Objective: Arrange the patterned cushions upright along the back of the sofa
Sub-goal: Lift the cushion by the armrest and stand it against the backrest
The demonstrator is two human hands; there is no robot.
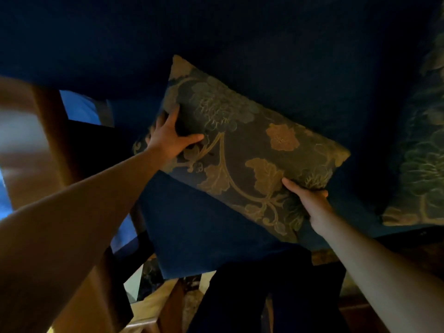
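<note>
Floral-patterned cushion (242,150) tilted diagonally over the dark blue sofa (264,44) seat. Left hand (170,138) grips its upper-left edge; right hand (310,195) pinches its lower-right edge. A second patterned cushion (418,152) stands at right.

Held cushion (242,145): dark cloth with gold and grey-green flowers and curling stems; tilted, one corner up toward the sofa back, lifted over the seat's left part, gripped at two opposite edges.
Second cushion (422,150): same floral pattern, upright against the sofa back at the seat's right end, partly cut off.
Sofa (288,44): deep blue fabric.
</note>
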